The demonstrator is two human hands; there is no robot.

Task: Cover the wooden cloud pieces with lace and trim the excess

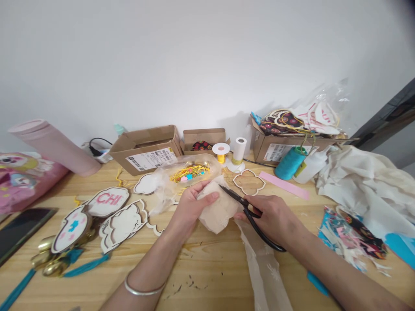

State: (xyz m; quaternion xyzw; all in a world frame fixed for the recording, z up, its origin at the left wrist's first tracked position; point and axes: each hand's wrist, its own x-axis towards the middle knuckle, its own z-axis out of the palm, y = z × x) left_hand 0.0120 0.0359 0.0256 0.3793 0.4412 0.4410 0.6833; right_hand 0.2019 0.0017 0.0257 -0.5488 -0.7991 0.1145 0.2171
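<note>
**A:** From the head camera, what's the left hand (196, 203) doing?

**B:** Gripping a bunched piece of beige cloth (218, 211), its fingers curled over the top. The cloth is held just above the counter (207, 276), in the middle of the view. A silver bangle (145, 287) circles that wrist.

**A:** And the right hand (269, 216)?

**B:** Closed around the black handles of the scissors (249, 214). The blades point at the cloth's upper edge, but I can't tell whether they're touching it.

**A:** What's close by?

**B:** A long strip of sheer fabric (262, 263) lies on the counter below the right hand. Just past the hands are a clear plastic bag (189, 172) holding yellow thread and a scalloped wooden frame (249, 182).

**A:** Further out?

**B:** On the left, wooden cutouts (106, 201) lie near a phone (22, 231). At the back stand cardboard boxes (145, 149) and a teal thread cone (290, 163). On the right is a heap of white cloth (359, 185).
</note>
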